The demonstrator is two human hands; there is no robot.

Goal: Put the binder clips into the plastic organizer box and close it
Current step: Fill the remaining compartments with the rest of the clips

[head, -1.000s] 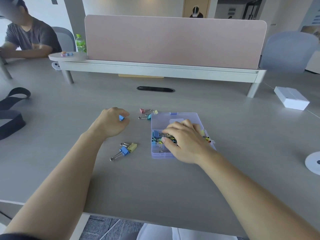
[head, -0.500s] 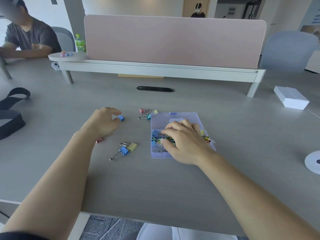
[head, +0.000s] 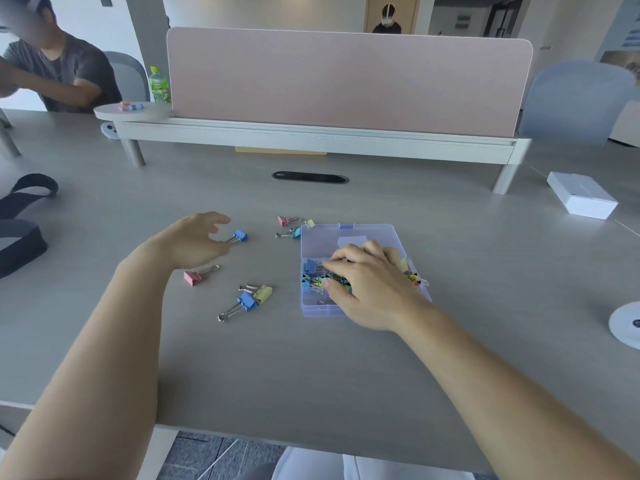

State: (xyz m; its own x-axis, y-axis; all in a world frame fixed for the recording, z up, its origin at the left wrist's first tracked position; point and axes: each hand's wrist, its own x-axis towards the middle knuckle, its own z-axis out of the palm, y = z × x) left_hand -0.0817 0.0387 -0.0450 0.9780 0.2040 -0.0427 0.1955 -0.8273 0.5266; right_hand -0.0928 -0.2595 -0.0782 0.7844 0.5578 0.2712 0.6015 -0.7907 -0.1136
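Lilac-tinted clear plastic organizer box [head: 349, 233] lies open on the grey table [head: 346, 375], right of centre, toward the near edge. The right hand [head: 370, 289] is curled over its tray of coloured binder clips [head: 310, 265], hiding most; whether it pinches one is unclear. The left hand [head: 194, 240], fingers loosely parted, sits just beside a small blue binder clip [head: 240, 235]; contact is uncertain.
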